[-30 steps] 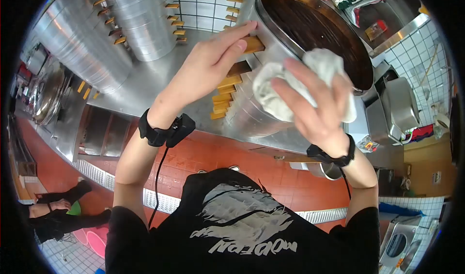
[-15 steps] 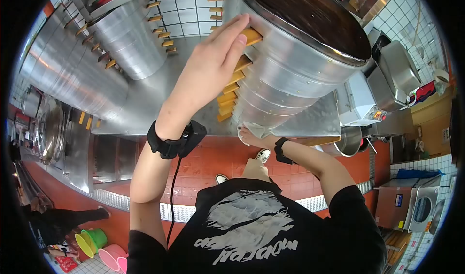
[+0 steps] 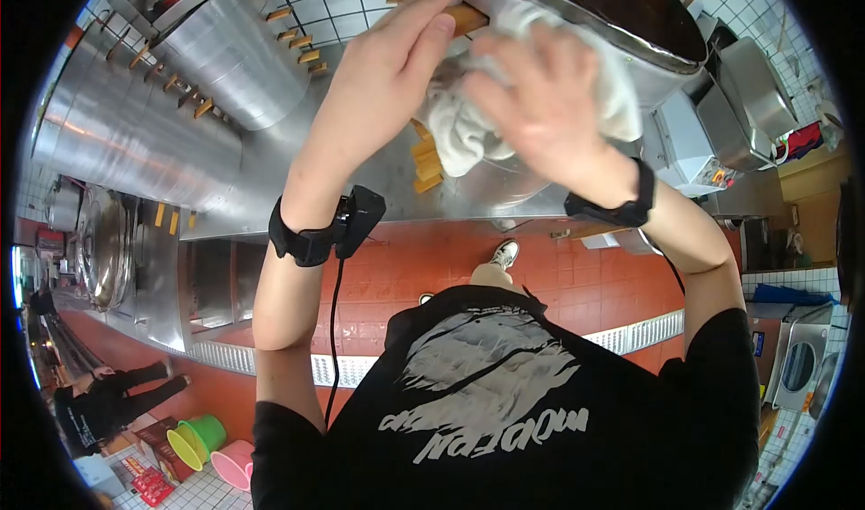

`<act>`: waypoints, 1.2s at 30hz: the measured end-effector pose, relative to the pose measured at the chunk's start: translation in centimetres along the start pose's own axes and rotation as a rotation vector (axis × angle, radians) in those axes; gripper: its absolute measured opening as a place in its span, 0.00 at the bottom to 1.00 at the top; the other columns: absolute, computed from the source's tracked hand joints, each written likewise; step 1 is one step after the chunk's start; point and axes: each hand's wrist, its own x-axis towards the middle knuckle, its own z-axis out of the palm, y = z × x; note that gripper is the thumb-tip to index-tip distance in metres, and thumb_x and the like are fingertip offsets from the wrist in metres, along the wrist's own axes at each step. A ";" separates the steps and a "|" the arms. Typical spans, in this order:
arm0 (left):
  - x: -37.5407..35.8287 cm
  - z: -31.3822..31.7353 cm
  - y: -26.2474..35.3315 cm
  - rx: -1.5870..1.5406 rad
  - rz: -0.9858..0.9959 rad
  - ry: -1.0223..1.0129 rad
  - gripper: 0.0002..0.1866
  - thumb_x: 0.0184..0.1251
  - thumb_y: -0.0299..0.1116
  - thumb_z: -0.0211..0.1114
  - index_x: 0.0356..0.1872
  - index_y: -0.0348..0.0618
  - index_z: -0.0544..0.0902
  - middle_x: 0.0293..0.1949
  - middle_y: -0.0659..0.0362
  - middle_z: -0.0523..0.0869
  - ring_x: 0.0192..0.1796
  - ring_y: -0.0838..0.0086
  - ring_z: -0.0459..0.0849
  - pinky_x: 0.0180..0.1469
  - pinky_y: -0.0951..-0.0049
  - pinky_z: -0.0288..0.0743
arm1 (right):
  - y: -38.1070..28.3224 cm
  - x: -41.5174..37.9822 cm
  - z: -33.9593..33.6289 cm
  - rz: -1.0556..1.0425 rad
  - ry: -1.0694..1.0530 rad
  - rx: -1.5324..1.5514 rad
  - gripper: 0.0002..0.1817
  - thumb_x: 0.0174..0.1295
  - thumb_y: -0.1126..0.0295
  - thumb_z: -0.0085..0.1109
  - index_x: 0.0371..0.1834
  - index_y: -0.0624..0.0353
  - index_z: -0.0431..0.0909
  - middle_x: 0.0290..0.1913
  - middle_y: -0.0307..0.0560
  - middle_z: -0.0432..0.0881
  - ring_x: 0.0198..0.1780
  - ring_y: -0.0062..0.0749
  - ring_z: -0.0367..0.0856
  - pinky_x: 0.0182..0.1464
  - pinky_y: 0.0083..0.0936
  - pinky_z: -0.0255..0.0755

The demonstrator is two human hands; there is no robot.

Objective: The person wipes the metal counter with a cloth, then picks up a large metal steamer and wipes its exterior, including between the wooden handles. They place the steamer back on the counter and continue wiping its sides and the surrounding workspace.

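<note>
A tall stack of round metal steamer tiers (image 3: pixel 509 186) with wooden handles down its side stands in front of me. My left hand (image 3: pixel 378 82) is on the topmost visible wooden handle (image 3: pixel 467 20), fingers long and close together, thumb beside them. My right hand (image 3: pixel 545 104), blurred by motion, presses a white cloth (image 3: pixel 455 132) against the upper side of the stack. The cloth hangs in folds around that hand and covers part of the metal and several handles. Dark contents (image 3: pixel 613 1) show inside the top rim.
More metal steamer stacks (image 3: pixel 230 59) stand at the left on the steel counter (image 3: pixel 297 163). Metal containers (image 3: pixel 743 95) are at the right. On the red floor (image 3: pixel 387 285) are a green bucket (image 3: pixel 209 433) and a pink bucket (image 3: pixel 234 463), with another person (image 3: pixel 108 406) nearby.
My right hand has moved up with the cloth from the bottom of the stack to its upper side. My left hand stays on the handle. The view has shifted slightly.
</note>
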 end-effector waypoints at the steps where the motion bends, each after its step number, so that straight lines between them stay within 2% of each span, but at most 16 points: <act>1: 0.0 0.1 -0.1 -0.040 -0.007 0.017 0.20 0.79 0.37 0.52 0.67 0.43 0.75 0.61 0.54 0.82 0.58 0.72 0.81 0.61 0.74 0.70 | -1.2 -0.9 1.0 -0.025 -0.050 0.019 0.12 0.47 0.63 0.58 0.36 0.49 0.81 0.47 0.38 0.75 0.56 0.40 0.72 0.56 0.39 0.61; 4: -0.4 0.9 0.1 -0.102 -0.032 0.063 0.20 0.79 0.37 0.51 0.65 0.41 0.76 0.61 0.56 0.82 0.58 0.74 0.80 0.61 0.76 0.70 | -4.5 -4.5 3.9 -0.061 -0.105 0.060 0.16 0.47 0.66 0.58 0.40 0.60 0.82 0.47 0.40 0.75 0.57 0.39 0.71 0.59 0.37 0.66; 8: -0.9 1.7 -0.9 -0.254 -0.050 0.198 0.18 0.79 0.36 0.51 0.63 0.41 0.78 0.57 0.57 0.84 0.56 0.74 0.80 0.58 0.76 0.72 | -8.6 -12.6 8.0 -0.048 -0.239 0.175 0.17 0.46 0.68 0.58 0.41 0.62 0.82 0.47 0.40 0.75 0.57 0.39 0.71 0.62 0.37 0.68; 10: -0.6 1.6 -0.7 -0.224 -0.044 0.209 0.18 0.79 0.36 0.51 0.62 0.41 0.79 0.55 0.57 0.84 0.55 0.74 0.81 0.57 0.76 0.72 | -10.4 -16.5 10.5 -0.144 -0.268 0.117 0.16 0.47 0.69 0.57 0.42 0.60 0.82 0.47 0.40 0.74 0.57 0.39 0.71 0.64 0.39 0.68; 11: -0.5 1.3 -0.4 -0.169 -0.095 0.179 0.18 0.79 0.37 0.51 0.61 0.41 0.80 0.54 0.57 0.84 0.54 0.74 0.81 0.57 0.76 0.72 | -11.5 -17.3 11.0 0.039 -0.313 0.244 0.15 0.50 0.67 0.56 0.41 0.56 0.82 0.46 0.39 0.75 0.57 0.37 0.71 0.61 0.35 0.68; 12: -0.4 1.2 -0.1 -0.113 -0.147 0.144 0.18 0.79 0.37 0.51 0.60 0.42 0.81 0.53 0.58 0.84 0.53 0.74 0.82 0.57 0.76 0.72 | -12.4 -18.1 11.6 0.047 -0.315 0.257 0.15 0.50 0.67 0.56 0.41 0.56 0.82 0.46 0.39 0.75 0.57 0.37 0.71 0.61 0.35 0.68; 14: -0.7 1.0 0.3 -0.060 -0.160 0.132 0.18 0.79 0.39 0.52 0.59 0.43 0.82 0.52 0.58 0.85 0.51 0.74 0.83 0.56 0.76 0.72 | -14.2 -19.6 13.5 -0.259 -0.485 0.039 0.14 0.52 0.65 0.56 0.41 0.51 0.83 0.45 0.36 0.76 0.55 0.34 0.72 0.58 0.31 0.67; 17: -0.8 0.7 0.3 -0.062 -0.171 0.108 0.19 0.79 0.41 0.51 0.60 0.43 0.81 0.54 0.57 0.84 0.53 0.73 0.83 0.58 0.74 0.72 | -18.6 -25.4 18.2 -0.188 -0.524 0.047 0.13 0.52 0.63 0.57 0.41 0.48 0.83 0.46 0.36 0.78 0.53 0.33 0.71 0.55 0.32 0.64; 20: -0.9 0.8 0.2 -0.045 -0.118 0.073 0.23 0.80 0.43 0.48 0.66 0.40 0.75 0.58 0.54 0.82 0.56 0.68 0.83 0.61 0.71 0.72 | -18.9 -24.6 17.3 -0.241 -0.637 -0.008 0.13 0.52 0.63 0.57 0.39 0.48 0.86 0.47 0.36 0.78 0.53 0.35 0.70 0.56 0.34 0.63; 24: -2.5 1.2 -1.7 -0.375 -0.098 0.119 0.29 0.82 0.48 0.42 0.70 0.34 0.66 0.62 0.49 0.78 0.61 0.61 0.80 0.64 0.64 0.71 | -19.6 -23.7 17.6 -0.243 -0.824 0.085 0.11 0.51 0.63 0.58 0.32 0.48 0.89 0.48 0.34 0.78 0.53 0.36 0.70 0.56 0.37 0.62; 25: -3.1 1.3 -2.3 -0.524 -0.166 0.152 0.30 0.82 0.49 0.40 0.70 0.32 0.65 0.63 0.47 0.78 0.62 0.59 0.79 0.65 0.62 0.71 | -18.4 -22.5 16.3 -0.157 -0.776 0.175 0.10 0.50 0.63 0.58 0.30 0.47 0.89 0.48 0.35 0.77 0.54 0.35 0.69 0.57 0.35 0.61; 28: -6.3 2.2 -6.4 -0.449 -0.395 0.105 0.27 0.81 0.48 0.44 0.65 0.34 0.71 0.61 0.49 0.79 0.61 0.63 0.80 0.62 0.64 0.73 | -14.2 -19.4 12.6 -0.163 -0.579 0.222 0.11 0.49 0.63 0.58 0.31 0.49 0.89 0.49 0.35 0.77 0.55 0.35 0.70 0.56 0.34 0.63; 30: -9.3 3.7 -10.7 -0.358 -0.588 -0.005 0.24 0.79 0.42 0.50 0.64 0.33 0.71 0.61 0.49 0.80 0.61 0.66 0.79 0.63 0.65 0.73 | -9.2 -16.3 7.7 -0.180 -0.352 0.235 0.15 0.48 0.64 0.59 0.39 0.53 0.88 0.49 0.35 0.78 0.54 0.34 0.71 0.54 0.34 0.66; 32: -11.4 5.7 -13.7 -0.289 -0.698 -0.102 0.25 0.77 0.39 0.52 0.67 0.31 0.68 0.63 0.48 0.79 0.65 0.65 0.76 0.65 0.65 0.71 | -5.1 -13.6 4.1 -0.053 -0.215 0.161 0.21 0.50 0.64 0.60 0.50 0.49 0.85 0.54 0.31 0.79 0.55 0.32 0.71 0.51 0.34 0.66; 34: -12.9 7.7 -15.2 -0.341 -0.779 -0.110 0.19 0.76 0.35 0.54 0.62 0.35 0.75 0.57 0.51 0.83 0.58 0.69 0.82 0.58 0.71 0.74 | -1.0 -10.7 0.3 -0.008 -0.066 -0.001 0.25 0.51 0.64 0.60 0.57 0.40 0.82 0.60 0.26 0.78 0.54 0.31 0.69 0.50 0.34 0.64; 36: -13.9 9.9 -16.9 -0.378 -0.792 -0.136 0.20 0.76 0.36 0.54 0.62 0.36 0.74 0.57 0.51 0.83 0.57 0.69 0.82 0.57 0.71 0.75 | 1.5 -8.8 -2.2 0.058 0.069 -0.095 0.23 0.53 0.63 0.60 0.55 0.34 0.82 0.64 0.22 0.75 0.53 0.31 0.68 0.50 0.35 0.63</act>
